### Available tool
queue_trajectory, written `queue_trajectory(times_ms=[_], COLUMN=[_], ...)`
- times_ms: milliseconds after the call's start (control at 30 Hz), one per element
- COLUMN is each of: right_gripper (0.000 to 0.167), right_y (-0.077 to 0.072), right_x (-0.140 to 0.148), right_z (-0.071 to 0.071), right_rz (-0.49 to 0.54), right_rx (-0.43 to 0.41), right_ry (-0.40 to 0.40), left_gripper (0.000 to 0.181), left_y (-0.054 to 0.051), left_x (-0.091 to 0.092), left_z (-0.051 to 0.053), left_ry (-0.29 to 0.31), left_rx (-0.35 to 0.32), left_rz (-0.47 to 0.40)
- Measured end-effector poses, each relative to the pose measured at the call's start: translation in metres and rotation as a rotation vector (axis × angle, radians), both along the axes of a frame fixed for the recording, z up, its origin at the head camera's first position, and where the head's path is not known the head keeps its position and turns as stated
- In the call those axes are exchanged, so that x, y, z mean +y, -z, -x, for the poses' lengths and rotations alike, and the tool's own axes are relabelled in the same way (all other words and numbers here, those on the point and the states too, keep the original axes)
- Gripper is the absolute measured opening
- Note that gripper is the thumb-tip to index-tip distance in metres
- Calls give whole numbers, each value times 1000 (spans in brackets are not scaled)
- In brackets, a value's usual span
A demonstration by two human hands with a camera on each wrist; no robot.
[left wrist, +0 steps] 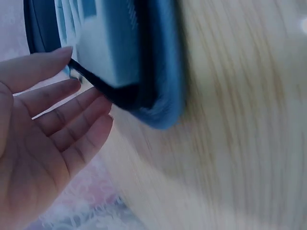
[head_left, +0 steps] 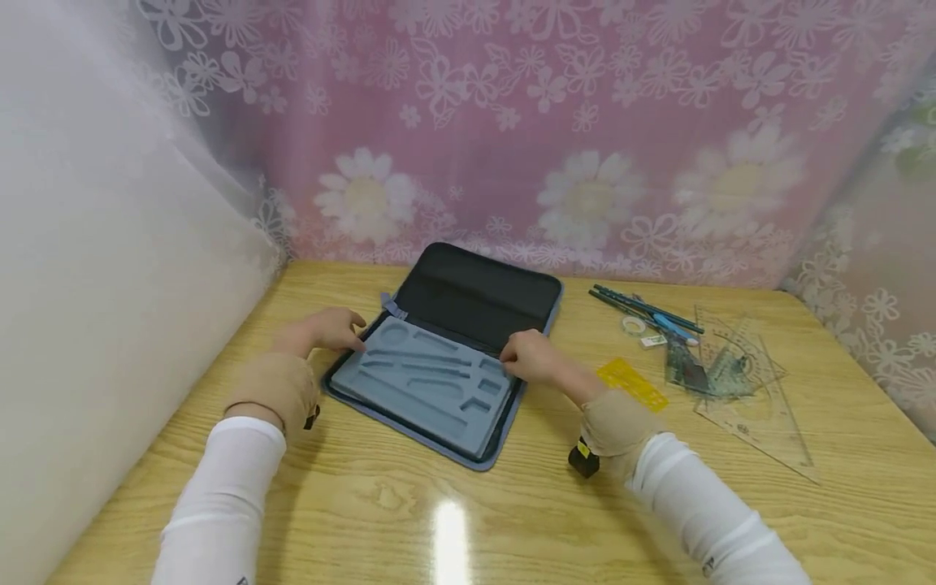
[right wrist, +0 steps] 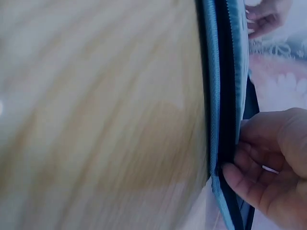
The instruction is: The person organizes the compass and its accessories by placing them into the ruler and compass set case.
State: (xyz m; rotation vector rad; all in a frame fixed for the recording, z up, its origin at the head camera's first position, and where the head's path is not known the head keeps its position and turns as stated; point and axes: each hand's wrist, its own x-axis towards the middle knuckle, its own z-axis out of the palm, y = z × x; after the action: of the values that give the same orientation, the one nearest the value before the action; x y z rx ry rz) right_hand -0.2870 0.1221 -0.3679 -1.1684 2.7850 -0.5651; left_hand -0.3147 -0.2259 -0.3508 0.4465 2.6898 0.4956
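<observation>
A zip case (head_left: 483, 292) lies unfolded on the table, its black lid leaning back. In its base sits a grey-blue foam insert (head_left: 431, 398) with several shaped hollows, none holding a tool. My left hand (head_left: 329, 329) is at the insert's left edge; in the left wrist view its thumb touches the dark rim and the loosely extended fingers (left wrist: 81, 129) lie outside it. At the right edge near the hinge, my right hand (head_left: 530, 356) pinches the insert with curled fingers (right wrist: 244, 184). The undersides of the fingertips are partly hidden.
On the right lie dark pencils (head_left: 643, 307), a tape roll (head_left: 633, 326), a small white block (head_left: 653, 341), a yellow stencil (head_left: 630, 383), a clear set square (head_left: 760, 422) and a bluish transparent piece (head_left: 687, 366). A flowered curtain (head_left: 512, 146) hangs behind the wooden table (head_left: 380, 520).
</observation>
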Motion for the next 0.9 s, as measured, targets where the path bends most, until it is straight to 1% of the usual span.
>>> queue_trajectory(times_ms=[67, 100, 133, 167, 233, 267, 367, 467, 500, 600, 667, 733, 767, 900], right_gripper=[27, 22, 18, 18, 15, 15, 14, 13, 15, 26, 36, 44, 45, 46], right_y=[1, 1, 2, 3, 4, 4, 4, 2, 1, -1, 0, 3, 3, 2], right_x=[6, 9, 12, 15, 19, 22, 28, 36, 38, 46, 52, 58, 61, 69], right_z=[3, 5, 7, 8, 11, 12, 15, 17, 17, 19, 19, 20, 21, 23], right_rz=[-1, -2, -6, -17, -39, -51, -83, -99, -99, -99, -95, -90, -89, -77], right_rx=[44, 65, 84, 95, 107, 110, 78, 39, 27, -22, -44, -65, -71, -100], right_ry=[-33, -41, -41, -41, -6, 22, 123, 254, 298, 444, 514, 555, 560, 551], left_gripper=[56, 55, 55, 54, 55, 55, 57, 58, 59, 61, 63, 63, 63, 62], left_y=[0, 0, -1, -1, -3, -3, -2, -2, -2, -2, -1, 1, 1, -1], left_x=[6, 10, 13, 16, 22, 25, 32, 39, 42, 49, 54, 59, 62, 71], left_z=[0, -1, -1, -1, 0, 0, 1, 2, 2, 3, 3, 4, 5, 5], left_ry=[25, 28, 29, 33, 40, 42, 62, 65, 61, 23, 0, -9, -8, -6], left_rx=[14, 6, -3, -5, -15, -26, -10, -9, -7, -47, -67, -81, -81, -93], left_rz=[0, -2, -3, 2, 4, 2, 1, -2, 0, -31, -47, -61, -58, -52])
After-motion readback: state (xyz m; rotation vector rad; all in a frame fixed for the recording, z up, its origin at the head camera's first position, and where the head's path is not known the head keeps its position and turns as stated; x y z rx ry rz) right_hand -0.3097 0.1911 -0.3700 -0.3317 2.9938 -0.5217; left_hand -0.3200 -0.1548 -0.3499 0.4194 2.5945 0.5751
